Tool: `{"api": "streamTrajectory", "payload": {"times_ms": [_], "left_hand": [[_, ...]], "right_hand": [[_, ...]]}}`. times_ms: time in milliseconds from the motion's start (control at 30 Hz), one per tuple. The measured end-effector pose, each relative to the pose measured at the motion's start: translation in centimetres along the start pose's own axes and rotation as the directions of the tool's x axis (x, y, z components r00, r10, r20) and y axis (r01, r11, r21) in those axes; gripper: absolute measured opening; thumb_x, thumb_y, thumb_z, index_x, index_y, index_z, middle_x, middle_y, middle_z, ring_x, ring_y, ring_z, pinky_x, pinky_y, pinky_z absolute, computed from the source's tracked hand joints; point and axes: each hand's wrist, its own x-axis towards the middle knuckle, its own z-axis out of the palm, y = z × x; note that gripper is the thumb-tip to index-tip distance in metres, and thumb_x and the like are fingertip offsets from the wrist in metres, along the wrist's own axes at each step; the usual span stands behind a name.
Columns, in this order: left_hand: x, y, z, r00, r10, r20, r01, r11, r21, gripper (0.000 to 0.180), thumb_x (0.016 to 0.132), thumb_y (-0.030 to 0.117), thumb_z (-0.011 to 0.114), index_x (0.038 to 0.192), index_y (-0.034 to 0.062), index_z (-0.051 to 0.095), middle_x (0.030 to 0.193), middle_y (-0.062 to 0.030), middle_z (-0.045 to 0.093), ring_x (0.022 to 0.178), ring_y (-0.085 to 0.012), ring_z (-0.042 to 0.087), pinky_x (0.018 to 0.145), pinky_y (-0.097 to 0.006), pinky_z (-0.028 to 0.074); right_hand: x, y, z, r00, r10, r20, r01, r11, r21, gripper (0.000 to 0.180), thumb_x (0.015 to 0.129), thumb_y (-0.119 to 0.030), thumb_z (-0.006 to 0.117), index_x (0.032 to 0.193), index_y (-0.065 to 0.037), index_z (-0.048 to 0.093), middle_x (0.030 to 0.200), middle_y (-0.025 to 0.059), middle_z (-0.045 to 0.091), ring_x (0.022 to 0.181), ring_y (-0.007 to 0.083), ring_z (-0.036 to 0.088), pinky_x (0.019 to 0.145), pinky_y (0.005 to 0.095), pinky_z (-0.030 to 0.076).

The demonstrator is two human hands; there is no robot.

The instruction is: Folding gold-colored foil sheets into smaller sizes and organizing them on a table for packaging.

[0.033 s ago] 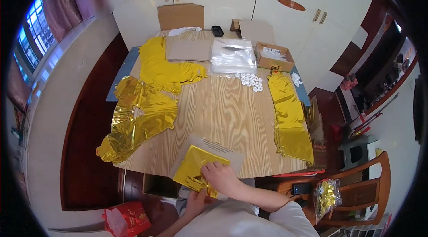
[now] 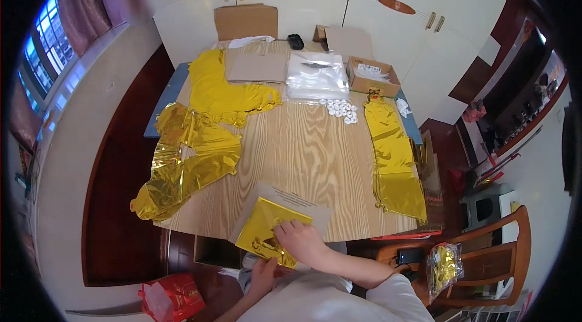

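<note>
At the table's near edge, a folded gold foil balloon (image 2: 259,227) lies flat with a clear plastic bag (image 2: 295,200) around or under it; I cannot tell which. The bag has printing along its far edge. My right hand (image 2: 300,242) rests on the foil, its fingers bent and pressed together against the surface. Below it, my left hand (image 2: 264,273) grips the near edge of the foil and bag, thumb on top; its other fingers are mostly hidden underneath.
Flattened gold foil balloons lie at left (image 2: 197,164), far left (image 2: 209,86) and right (image 2: 394,158). Farther back are a cardboard sheet (image 2: 256,68), a stack of clear bags (image 2: 315,82), several white rolls (image 2: 339,110) and a carton (image 2: 374,84). A wooden chair (image 2: 494,243) holds a bagged foil balloon (image 2: 445,264).
My left hand has shifted slightly left and down along the near edge. The foil's wrinkles and reflections there look different. My right hand stays in place.
</note>
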Motion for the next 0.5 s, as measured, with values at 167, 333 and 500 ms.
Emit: {"api": "streamTrajectory", "payload": {"times_ms": [167,333,500], "left_hand": [[-0.3,0.1,-1.6,0.999,0.045,-0.022,-0.042,0.993,0.114,0.018,0.101,0.012,0.047,0.105,-0.0023,0.057,0.092,-0.0133,0.07,0.079,-0.0205,0.07,0.068,-0.028,0.055],[0.6,0.1,-1.2,0.996,0.093,-0.005,-0.091,0.989,0.112,0.016,0.099,0.011,0.052,0.101,-0.003,0.06,0.089,-0.0117,0.069,0.079,-0.0186,0.07,0.064,-0.027,0.054],[1.6,-0.2,-0.4,0.991,0.137,-0.01,-0.135,0.983,0.127,0.018,0.097,0.013,0.057,0.094,-0.0026,0.064,0.087,-0.009,0.069,0.074,-0.0138,0.067,0.058,-0.025,0.051]], "right_hand": [[-0.2,-0.2,-0.2,1.0,-0.018,0.013,0.019,1.0,-0.019,0.016,0.073,-0.017,0.063,0.085,-0.009,0.057,0.078,0.0016,0.053,0.072,0.0164,0.059,0.054,0.0283,0.051],[-0.5,-0.2,-0.2,0.999,-0.052,0.014,0.052,0.999,-0.003,0.016,0.072,-0.018,0.062,0.084,-0.01,0.057,0.078,0.0014,0.053,0.072,0.0159,0.058,0.054,0.0284,0.051],[-0.7,-0.2,-1.1,0.999,-0.038,-0.002,0.038,0.999,0.034,0.018,0.072,-0.018,0.062,0.088,-0.01,0.059,0.079,0.0006,0.053,0.074,0.0154,0.058,0.056,0.0276,0.05]]}}
